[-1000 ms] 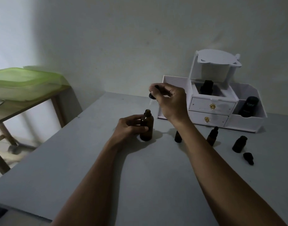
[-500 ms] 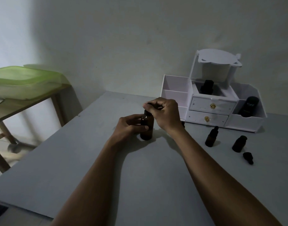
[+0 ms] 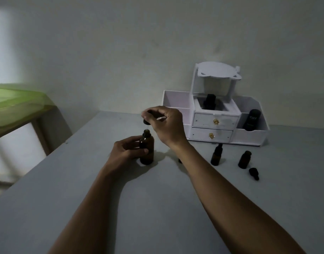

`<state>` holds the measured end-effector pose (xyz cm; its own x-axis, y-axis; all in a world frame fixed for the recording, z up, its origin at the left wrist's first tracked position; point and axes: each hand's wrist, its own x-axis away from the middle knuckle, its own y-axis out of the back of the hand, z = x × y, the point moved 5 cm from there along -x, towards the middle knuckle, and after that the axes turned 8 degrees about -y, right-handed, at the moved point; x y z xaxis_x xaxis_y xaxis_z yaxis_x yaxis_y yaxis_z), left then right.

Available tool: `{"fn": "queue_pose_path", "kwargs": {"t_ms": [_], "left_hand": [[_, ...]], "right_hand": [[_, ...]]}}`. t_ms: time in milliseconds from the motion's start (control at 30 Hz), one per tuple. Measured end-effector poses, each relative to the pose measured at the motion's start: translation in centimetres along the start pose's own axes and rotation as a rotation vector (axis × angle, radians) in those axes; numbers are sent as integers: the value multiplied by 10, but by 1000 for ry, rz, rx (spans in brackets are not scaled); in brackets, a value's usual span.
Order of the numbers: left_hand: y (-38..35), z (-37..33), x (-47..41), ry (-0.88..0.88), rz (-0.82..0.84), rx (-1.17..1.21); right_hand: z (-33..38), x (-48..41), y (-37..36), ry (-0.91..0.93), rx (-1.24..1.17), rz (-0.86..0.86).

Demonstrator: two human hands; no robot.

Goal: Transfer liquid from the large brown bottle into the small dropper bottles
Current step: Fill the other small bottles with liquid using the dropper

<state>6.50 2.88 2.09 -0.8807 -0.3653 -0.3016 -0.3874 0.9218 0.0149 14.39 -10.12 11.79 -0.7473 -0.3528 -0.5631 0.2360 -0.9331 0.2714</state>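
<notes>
The large brown bottle [image 3: 147, 149] stands upright on the grey table [image 3: 157, 208], its mouth uncovered. My left hand [image 3: 127, 151] grips its body from the left. My right hand [image 3: 165, 125] hovers just above the mouth, fingers pinched on a black dropper cap [image 3: 146, 122]; the thin glass tube below it is barely visible. To the right stand two small dropper bottles: one capped [image 3: 216, 157], one without a cap [image 3: 244, 160]. A loose dropper cap [image 3: 254, 173] lies beside the latter. A further small dark object [image 3: 179, 160] peeks out behind my right forearm.
A white drawer organiser [image 3: 214, 123] stands at the back right against the wall, holding a dark bottle [image 3: 209, 102] in the middle tray and a black tube [image 3: 252, 120] in the right bin. A wooden side table with a green tray [image 3: 16, 105] is at the left.
My right hand went down onto the brown bottle's mouth with the dropper half a second ago, and has now lifted it out again. The left hand stayed on the bottle.
</notes>
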Motion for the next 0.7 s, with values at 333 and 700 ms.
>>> {"fn": "queue_pose_path", "kwargs": {"t_ms": [333,700], "left_hand": [[-3,-24,13,-201,-213,-262],[-145,-59,67,-278,-65,-151]], "right_hand": [[74,-20,81,107,-252,-171],[17,35,238,25,-123,-458]]}}
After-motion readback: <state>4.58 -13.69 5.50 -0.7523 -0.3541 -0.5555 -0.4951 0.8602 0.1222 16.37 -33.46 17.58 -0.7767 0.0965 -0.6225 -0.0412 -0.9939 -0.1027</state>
